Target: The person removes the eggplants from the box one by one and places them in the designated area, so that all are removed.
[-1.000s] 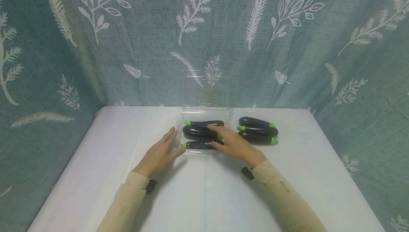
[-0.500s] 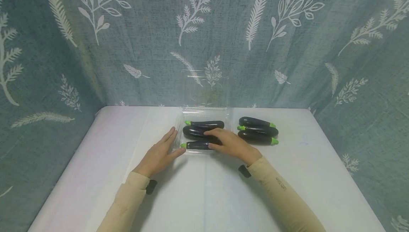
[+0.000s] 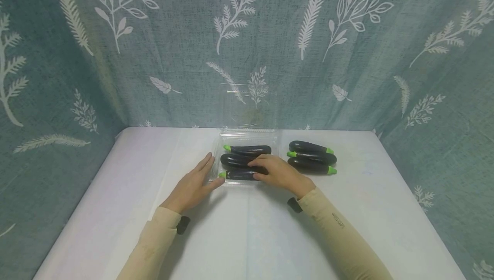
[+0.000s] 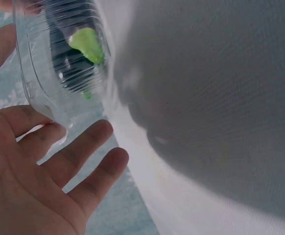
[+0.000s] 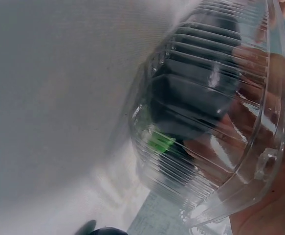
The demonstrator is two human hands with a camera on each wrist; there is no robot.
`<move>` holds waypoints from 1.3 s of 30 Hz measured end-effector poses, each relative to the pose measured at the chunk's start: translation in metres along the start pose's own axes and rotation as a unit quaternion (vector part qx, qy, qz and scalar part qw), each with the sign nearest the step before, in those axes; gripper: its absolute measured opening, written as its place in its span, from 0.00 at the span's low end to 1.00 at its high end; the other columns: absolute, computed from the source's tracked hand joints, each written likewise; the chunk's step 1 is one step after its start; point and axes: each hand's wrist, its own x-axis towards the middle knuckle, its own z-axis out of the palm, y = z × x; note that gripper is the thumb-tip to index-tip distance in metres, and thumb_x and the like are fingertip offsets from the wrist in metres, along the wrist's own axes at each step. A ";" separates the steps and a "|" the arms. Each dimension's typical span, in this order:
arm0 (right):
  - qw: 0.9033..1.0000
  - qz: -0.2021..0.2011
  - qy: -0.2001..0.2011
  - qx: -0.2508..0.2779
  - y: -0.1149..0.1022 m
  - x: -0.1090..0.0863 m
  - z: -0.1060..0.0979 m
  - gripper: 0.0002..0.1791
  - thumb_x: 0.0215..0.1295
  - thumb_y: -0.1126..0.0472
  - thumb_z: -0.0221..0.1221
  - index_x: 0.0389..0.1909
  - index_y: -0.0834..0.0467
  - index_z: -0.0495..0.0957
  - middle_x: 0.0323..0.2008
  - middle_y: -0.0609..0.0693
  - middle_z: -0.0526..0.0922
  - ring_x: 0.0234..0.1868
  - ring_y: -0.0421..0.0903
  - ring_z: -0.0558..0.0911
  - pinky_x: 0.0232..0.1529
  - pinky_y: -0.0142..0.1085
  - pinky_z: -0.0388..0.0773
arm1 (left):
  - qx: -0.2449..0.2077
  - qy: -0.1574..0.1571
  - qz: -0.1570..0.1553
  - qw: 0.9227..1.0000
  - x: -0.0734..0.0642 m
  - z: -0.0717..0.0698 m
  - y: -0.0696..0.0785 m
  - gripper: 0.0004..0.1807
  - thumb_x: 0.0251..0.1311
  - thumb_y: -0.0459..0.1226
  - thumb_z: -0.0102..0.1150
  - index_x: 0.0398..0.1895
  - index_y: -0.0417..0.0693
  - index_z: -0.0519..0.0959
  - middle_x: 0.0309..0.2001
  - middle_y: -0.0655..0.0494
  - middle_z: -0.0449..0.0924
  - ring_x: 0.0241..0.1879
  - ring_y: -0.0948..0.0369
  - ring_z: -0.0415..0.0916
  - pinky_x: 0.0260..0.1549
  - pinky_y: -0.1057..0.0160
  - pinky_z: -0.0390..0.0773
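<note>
Three dark purple eggplants with green caps lie in a clear plastic clamshell box (image 3: 216, 176): a back eggplant (image 3: 251, 149), a middle eggplant (image 3: 233, 160) and a front eggplant (image 3: 239, 174). My right hand (image 3: 279, 173) reaches in over the right wall. Its thumb and fingers sit around the right end of the front eggplant, the fingertips overlapping the middle one. Through the ribbed wall in the right wrist view, fingers press close against the dark eggplant (image 5: 196, 93). My left hand (image 3: 193, 185) rests at the box's left wall, fingers extended, thumb by the front corner.
Several more eggplants (image 3: 310, 167) lie in a cluster on the white table (image 3: 247, 237), right of the box. The clear lid (image 3: 250, 106) stands raised at the back, close to the patterned curtain (image 3: 173, 48).
My right hand has shifted slightly left and forward, and its thumb and fingers have drawn closer together over the front eggplant. My left hand and the box stay put.
</note>
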 end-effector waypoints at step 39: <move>0.999 -0.012 -0.003 -0.039 0.000 -0.001 -0.002 0.20 0.70 0.53 0.64 0.61 0.54 0.81 0.54 0.49 0.83 0.56 0.48 0.81 0.59 0.42 0.79 | -0.005 -0.005 -0.003 1.000 0.000 -0.001 0.000 0.50 0.68 0.67 0.49 0.81 0.46 0.52 0.82 0.55 0.44 0.77 0.47 0.52 0.72 0.43 0.58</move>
